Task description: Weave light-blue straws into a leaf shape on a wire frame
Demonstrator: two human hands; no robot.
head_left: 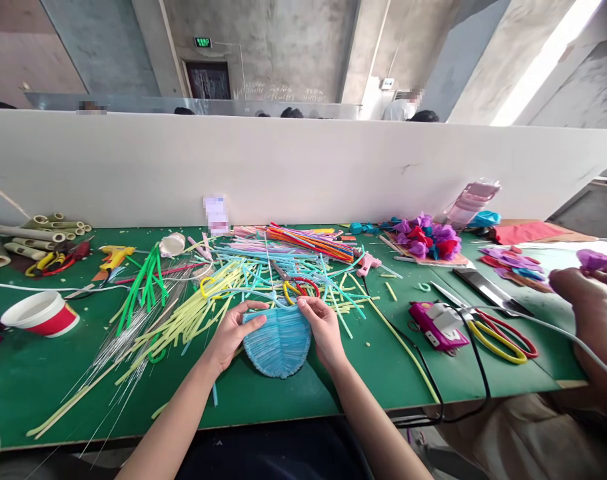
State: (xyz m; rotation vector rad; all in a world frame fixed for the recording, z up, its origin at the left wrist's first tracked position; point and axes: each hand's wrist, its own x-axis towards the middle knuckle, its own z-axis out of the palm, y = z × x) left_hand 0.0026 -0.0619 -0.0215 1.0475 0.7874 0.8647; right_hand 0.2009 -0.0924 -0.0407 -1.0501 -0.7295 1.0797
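Note:
A blue leaf-shaped piece made of fuzzy pipe cleaners hangs between my two hands above the green table, its rounded end toward me. My left hand pinches its upper left edge between thumb and fingers. At the upper right edge, my right hand grips the same piece. A light-blue strand runs along the top, partly hidden by my fingers. Just beyond lie scissors with yellow and red handles, on top of loose pipe cleaners.
Yellow pipe cleaners, green ones and thin wires spread left. A paper cup, yellow glue gun and bamboo pieces stand farther left. Rightward are a magenta power strip, large scissors, cables and another person's hand.

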